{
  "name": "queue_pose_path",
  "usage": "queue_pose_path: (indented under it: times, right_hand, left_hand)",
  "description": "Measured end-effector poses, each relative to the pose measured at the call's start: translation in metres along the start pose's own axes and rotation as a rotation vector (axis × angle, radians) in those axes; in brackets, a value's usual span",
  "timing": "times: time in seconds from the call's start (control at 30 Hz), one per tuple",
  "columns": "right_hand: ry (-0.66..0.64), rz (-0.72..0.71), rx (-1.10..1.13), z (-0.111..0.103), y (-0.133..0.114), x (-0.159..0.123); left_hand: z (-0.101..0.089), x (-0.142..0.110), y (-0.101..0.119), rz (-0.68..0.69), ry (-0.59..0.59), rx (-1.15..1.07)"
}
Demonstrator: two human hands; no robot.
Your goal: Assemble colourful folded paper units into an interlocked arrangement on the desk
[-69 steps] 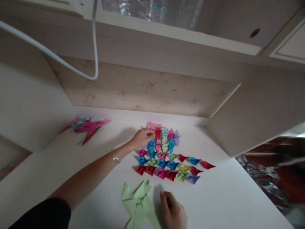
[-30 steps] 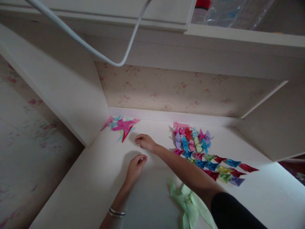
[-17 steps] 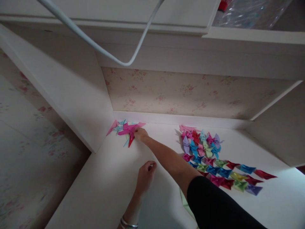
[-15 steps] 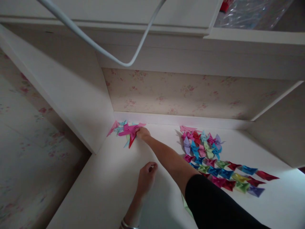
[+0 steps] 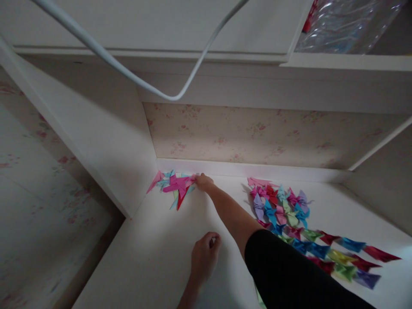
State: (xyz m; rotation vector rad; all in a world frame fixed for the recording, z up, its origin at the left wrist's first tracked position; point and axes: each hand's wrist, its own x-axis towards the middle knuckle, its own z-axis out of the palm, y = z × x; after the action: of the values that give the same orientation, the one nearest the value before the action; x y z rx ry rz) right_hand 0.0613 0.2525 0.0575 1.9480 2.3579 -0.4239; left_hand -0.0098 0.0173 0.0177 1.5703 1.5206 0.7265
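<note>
My right hand (image 5: 204,183), at the end of a black-sleeved arm, reaches to a small pile of folded papers in the back left corner of the white desktop. Its fingers are pinched at the right tip of a pink folded paper (image 5: 192,178); the fingertips are partly hidden. On top of the pile lies a magenta origami pinwheel (image 5: 177,184), with a red pointed piece (image 5: 181,201) and light blue pieces under it. My left hand (image 5: 205,254) hovers nearer to me over the bare desktop, fingers curled into a loose ring, with nothing visible in them.
Origami pinwheels (image 5: 280,206) and rows of folded paper pieces (image 5: 341,256) lie on the right of the desktop (image 5: 144,257), partly behind my sleeve. A white cable (image 5: 174,98) hangs in front of the overhead cabinet (image 5: 257,30). A side panel (image 5: 93,128) bounds the left.
My right hand has shifted slightly right, from the magenta pinwheel to the tip of the pink paper. The pinwheel stays on the pile. The whole view has moved a little.
</note>
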Motion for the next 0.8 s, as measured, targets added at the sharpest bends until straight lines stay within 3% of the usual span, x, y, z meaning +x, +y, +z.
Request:
queue_pose_path:
  times: [0.2,0.47,0.8]
  right_hand:
    - [0.087,-0.093,-0.084,0.0,0.024,-0.01]
    - [0.033,-0.197,-0.164,0.01,0.059,-0.028]
    - [0.07,-0.289,-0.128,0.022,0.076,-0.052]
  left_hand:
    - [0.0,0.001,0.0,0.012,-0.009,0.024]
    - [0.002,0.002,-0.003,0.029,0.0,0.042]
    - [0.005,0.001,-0.007,0.062,0.001,0.014]
